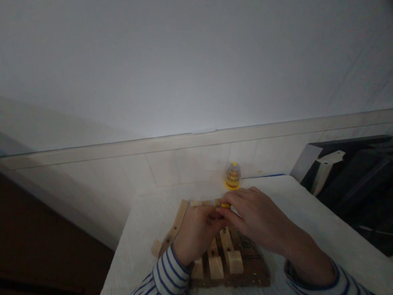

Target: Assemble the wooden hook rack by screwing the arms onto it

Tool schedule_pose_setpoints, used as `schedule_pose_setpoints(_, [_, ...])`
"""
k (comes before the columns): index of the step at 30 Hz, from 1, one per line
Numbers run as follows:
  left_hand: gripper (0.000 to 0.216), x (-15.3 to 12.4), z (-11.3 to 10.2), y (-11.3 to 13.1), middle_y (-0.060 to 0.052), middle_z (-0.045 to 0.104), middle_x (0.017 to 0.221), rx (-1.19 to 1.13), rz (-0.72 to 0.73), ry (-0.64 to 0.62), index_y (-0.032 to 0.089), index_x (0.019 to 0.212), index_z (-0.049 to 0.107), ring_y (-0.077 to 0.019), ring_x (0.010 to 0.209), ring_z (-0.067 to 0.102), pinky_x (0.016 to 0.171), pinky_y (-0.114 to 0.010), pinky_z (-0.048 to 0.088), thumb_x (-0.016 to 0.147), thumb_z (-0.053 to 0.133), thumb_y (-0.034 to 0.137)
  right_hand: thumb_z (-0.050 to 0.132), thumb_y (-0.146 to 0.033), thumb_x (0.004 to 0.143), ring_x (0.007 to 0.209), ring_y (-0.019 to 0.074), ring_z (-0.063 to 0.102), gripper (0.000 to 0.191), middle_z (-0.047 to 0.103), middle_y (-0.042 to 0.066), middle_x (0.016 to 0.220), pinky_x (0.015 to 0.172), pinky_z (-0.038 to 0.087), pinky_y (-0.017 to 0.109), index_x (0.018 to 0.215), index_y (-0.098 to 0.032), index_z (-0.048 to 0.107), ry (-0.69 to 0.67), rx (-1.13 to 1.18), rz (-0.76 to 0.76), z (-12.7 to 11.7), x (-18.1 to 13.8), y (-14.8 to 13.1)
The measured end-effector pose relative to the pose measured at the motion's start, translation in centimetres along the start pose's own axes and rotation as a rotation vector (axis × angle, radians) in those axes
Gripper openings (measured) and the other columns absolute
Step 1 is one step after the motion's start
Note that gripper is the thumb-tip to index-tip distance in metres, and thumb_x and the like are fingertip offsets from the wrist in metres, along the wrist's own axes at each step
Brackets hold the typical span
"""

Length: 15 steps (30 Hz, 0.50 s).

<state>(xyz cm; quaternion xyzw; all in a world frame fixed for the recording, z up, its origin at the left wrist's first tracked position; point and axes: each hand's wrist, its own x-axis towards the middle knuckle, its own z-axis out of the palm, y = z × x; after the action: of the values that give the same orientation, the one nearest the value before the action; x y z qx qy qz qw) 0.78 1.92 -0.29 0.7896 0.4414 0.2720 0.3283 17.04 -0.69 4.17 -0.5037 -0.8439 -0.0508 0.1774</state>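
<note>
1. Head view: the right hand (258, 213) pinches a small yellow piece (225, 205) between thumb and forefinger, near the far ends of some pale wooden strips (226, 239)
2. The left hand (199, 226) curls its fingers in close to the right one; whether it grips anything, I cannot tell
3. Wooden blocks (235, 262) sit at the near ends of the strips, over a dark brown board (259, 275) on the white table (130, 251)
4. A clear, dome-shaped container (233, 176) with a yellow base stands beyond the hands, near the wall (184, 167)
</note>
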Motion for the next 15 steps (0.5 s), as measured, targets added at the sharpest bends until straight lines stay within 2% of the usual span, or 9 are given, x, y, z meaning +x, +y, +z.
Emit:
schedule_pose_setpoints(4, [0.017, 0.1, -0.1, 0.0, -0.002, 0.066, 0.067, 0.003, 0.014, 0.0, 0.013, 0.075, 0.069, -0.0135, 0.062, 0.055, 0.057, -0.022, 0.037, 0.083, 0.06, 0.026, 0.057, -0.023, 0.089, 0.081, 0.0233, 0.065, 0.009, 0.069, 0.005, 0.08, 0.073, 0.045, 0.038, 0.087, -0.017, 0.063, 0.01, 0.072, 0.012, 0.1, 0.1, -0.1])
schedule_pose_setpoints(9, [0.019, -0.1, 0.0, -0.3, -0.002, 0.067, 0.069, 0.007, 0.0, 0.008, 0.014, 0.077, 0.07, -0.014, 0.063, 0.055, 0.058, -0.022, 0.039, 0.082, 0.061, 0.03, 0.055, -0.023, 0.088, 0.09, 0.0244, 0.066, 0.018, 0.073, 0.009, 0.095, 0.079, 0.048, 0.04, 0.102, -0.016, 0.065, 0.068, 0.143, -0.005, -0.4, 0.0, 0.3])
schedule_pose_setpoints(15, [0.021, 0.0, 0.3, -0.7, -0.002, 0.066, 0.069, 0.028, -0.01, 0.0, 0.015, 0.077, 0.069, -0.0142, 0.064, 0.055, 0.057, -0.022, 0.039, 0.082, 0.062, 0.034, 0.052, -0.015, 0.088, 0.086, 0.0223, 0.068, 0.018, 0.074, 0.008, 0.095, 0.079, 0.05, 0.038, 0.09, -0.019, 0.069, -0.026, 0.193, -0.025, -1.3, -0.1, 0.4])
